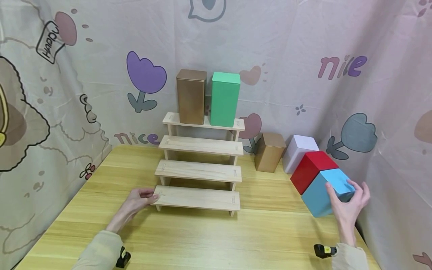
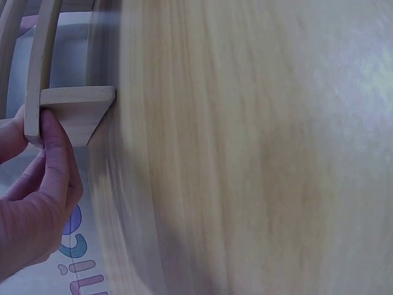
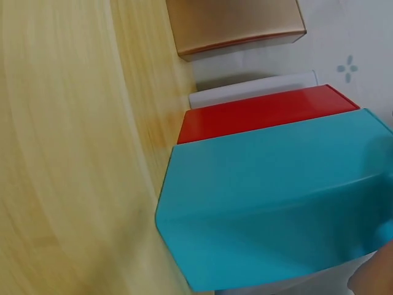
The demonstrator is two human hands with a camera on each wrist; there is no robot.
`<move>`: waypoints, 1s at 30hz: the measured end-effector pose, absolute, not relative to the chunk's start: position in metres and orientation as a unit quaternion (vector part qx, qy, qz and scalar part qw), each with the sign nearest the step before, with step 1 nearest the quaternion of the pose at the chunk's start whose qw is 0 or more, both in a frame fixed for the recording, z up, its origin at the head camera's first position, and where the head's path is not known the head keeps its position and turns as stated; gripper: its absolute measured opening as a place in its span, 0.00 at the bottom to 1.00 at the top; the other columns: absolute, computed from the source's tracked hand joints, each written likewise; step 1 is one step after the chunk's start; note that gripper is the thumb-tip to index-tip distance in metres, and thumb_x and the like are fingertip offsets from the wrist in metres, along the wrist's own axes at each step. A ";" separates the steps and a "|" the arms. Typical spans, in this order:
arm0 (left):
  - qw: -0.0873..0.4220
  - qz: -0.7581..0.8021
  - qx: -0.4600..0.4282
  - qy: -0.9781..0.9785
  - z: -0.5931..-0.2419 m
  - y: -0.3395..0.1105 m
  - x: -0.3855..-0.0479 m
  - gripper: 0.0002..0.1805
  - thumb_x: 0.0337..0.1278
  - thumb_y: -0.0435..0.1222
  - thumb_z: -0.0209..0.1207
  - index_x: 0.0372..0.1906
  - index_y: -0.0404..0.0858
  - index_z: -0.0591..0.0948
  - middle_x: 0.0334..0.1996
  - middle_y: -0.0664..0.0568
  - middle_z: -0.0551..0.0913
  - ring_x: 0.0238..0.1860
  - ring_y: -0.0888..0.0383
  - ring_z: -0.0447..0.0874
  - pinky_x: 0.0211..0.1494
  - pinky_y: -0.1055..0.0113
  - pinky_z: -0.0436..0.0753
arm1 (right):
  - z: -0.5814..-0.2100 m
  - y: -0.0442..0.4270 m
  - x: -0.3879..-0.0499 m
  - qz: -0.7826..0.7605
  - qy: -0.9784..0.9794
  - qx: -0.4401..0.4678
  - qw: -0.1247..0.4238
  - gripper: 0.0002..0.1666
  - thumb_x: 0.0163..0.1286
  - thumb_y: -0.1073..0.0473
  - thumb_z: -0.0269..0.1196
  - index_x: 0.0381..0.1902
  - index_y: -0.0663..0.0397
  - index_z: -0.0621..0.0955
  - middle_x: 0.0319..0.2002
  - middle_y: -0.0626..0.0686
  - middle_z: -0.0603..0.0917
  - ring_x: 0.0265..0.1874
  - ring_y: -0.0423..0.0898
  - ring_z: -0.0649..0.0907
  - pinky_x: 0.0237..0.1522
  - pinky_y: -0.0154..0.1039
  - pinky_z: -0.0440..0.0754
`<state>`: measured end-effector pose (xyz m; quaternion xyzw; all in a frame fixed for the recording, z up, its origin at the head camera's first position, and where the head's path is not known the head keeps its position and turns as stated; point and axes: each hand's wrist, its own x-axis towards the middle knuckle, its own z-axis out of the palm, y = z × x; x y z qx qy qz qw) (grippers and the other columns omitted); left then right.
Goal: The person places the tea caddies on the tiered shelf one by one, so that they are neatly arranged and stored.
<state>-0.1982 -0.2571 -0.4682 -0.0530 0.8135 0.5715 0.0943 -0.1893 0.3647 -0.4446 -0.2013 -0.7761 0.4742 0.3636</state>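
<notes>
A stepped wooden stand [image 1: 199, 144] with several light shelves occupies the middle of the table. At the left end of its lowest shelf [image 1: 199, 197], my left hand [image 1: 136, 204] pinches the board between thumb and fingers; the left wrist view shows the fingers [image 2: 56, 153] under the shelf edge. Over at the right, my right hand [image 1: 349, 206] grips the top of a blue box [image 1: 318, 193], thumb on one side and fingers on the other. That box is tilted against a red box [image 1: 312, 168]. Whether its base touches the table, I cannot tell.
On the top shelf stand a brown box [image 1: 191, 97] and a green box [image 1: 225, 99], upright and slightly apart. Behind the red box are a white box [image 1: 298, 150] and a second brown box [image 1: 270, 152]. A printed curtain [image 1: 283, 45] hangs around the table [image 1: 270, 240].
</notes>
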 end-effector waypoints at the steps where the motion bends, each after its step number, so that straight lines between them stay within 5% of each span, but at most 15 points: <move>1: 0.094 0.570 -0.053 0.815 -0.468 -0.257 -0.198 0.30 0.66 0.33 0.62 0.63 0.15 0.69 0.49 0.33 0.83 0.40 0.63 0.82 0.44 0.71 0.86 | -0.445 0.365 -0.189 0.476 -0.776 -0.204 0.360 0.42 0.63 0.46 0.68 0.73 0.45 0.66 0.80 0.45 0.47 0.79 0.47 0.48 0.81 0.64 0.45; 8: 0.094 0.567 -0.057 0.817 -0.467 -0.256 -0.198 0.30 0.66 0.33 0.62 0.63 0.15 0.68 0.51 0.31 0.82 0.41 0.62 0.82 0.44 0.72 0.86 | -0.450 0.366 -0.188 0.509 -0.760 -0.214 0.344 0.42 0.64 0.47 0.68 0.73 0.38 0.65 0.80 0.47 0.46 0.79 0.50 0.47 0.81 0.63 0.42; 15: 0.093 0.565 -0.057 0.818 -0.467 -0.257 -0.198 0.31 0.66 0.33 0.62 0.64 0.15 0.68 0.51 0.30 0.82 0.42 0.62 0.82 0.43 0.73 0.85 | -0.453 0.365 -0.187 0.516 -0.757 -0.245 0.316 0.44 0.64 0.44 0.67 0.74 0.28 0.61 0.77 0.51 0.52 0.75 0.50 0.53 0.79 0.65 0.51; 30: 0.098 0.569 -0.062 0.814 -0.467 -0.256 -0.198 0.31 0.66 0.33 0.62 0.64 0.15 0.67 0.51 0.32 0.83 0.41 0.63 0.82 0.43 0.76 0.84 | -0.458 0.366 -0.189 0.510 -0.763 -0.247 0.311 0.46 0.64 0.45 0.68 0.74 0.23 0.57 0.75 0.55 0.56 0.72 0.50 0.56 0.77 0.66 0.56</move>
